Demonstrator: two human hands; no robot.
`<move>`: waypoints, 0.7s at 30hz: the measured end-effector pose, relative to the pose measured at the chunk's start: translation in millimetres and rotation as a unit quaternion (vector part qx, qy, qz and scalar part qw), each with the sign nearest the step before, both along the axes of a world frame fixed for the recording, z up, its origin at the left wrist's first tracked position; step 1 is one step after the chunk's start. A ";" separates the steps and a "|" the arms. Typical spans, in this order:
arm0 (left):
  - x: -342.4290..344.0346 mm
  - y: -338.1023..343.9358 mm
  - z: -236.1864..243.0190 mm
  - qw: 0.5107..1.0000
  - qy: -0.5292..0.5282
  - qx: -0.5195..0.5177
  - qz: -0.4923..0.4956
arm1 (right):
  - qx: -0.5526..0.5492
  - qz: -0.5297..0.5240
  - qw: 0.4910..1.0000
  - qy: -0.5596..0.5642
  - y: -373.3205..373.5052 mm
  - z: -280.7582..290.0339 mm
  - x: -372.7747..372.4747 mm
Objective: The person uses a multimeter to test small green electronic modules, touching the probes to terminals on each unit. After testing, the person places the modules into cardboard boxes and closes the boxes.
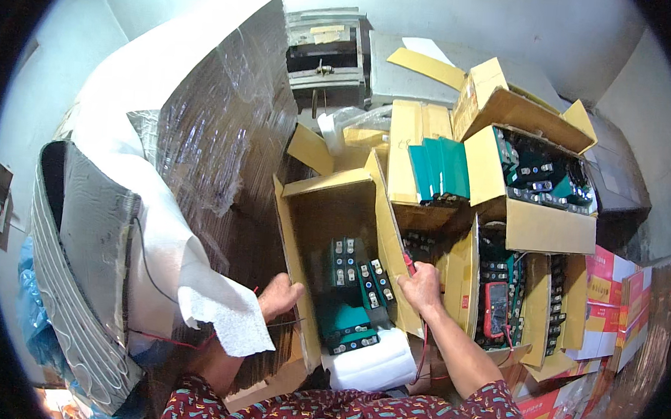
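Note:
An open cardboard box (328,209) holds teal-and-black battery cells (351,264) with metal terminals, and white foam (369,357) lies at its near end. My left hand (278,297) is closed at the box's left side, with leads trailing nearby; what it grips is hard to make out. My right hand (423,290) is closed on a red test probe (407,264) at the box's right side, a red lead hanging below. A red multimeter (495,311) rests on cells in the box to the right.
More boxes of cells (549,230) and several teal cells (438,170) stand to the right and back, beside red-and-white cartons (605,318). At left are a white foam sheet (128,82), plastic-wrapped brown sheets (225,126) and a grey curved panel (83,255). A metal frame (324,78) stands behind.

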State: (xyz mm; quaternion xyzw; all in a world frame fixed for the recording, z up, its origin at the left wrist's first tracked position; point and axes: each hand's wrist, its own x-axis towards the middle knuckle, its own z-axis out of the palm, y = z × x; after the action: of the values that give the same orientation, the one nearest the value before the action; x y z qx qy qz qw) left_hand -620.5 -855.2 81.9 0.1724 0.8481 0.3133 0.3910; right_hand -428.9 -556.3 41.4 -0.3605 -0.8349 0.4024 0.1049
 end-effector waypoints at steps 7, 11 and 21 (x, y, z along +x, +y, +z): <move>-109.1 81.9 -14.1 0.970 0.235 0.062 -0.021 | 0.021 -0.085 0.995 0.048 52.5 24.2 -77.1; -183.8 127.5 -24.4 0.959 0.270 0.083 0.020 | 0.027 -0.120 0.991 0.045 76.5 18.7 -143.0; -186.2 134.7 -139.6 0.967 0.164 0.161 0.106 | 0.106 -0.174 0.979 -0.026 115.0 -40.5 -224.7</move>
State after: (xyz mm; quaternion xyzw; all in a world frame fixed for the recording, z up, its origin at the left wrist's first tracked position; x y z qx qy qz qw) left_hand -806.7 -720.5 -57.8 0.1914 0.8522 0.4530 0.1784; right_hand -653.6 -441.2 0.9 -0.4970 -0.8000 0.2777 0.1894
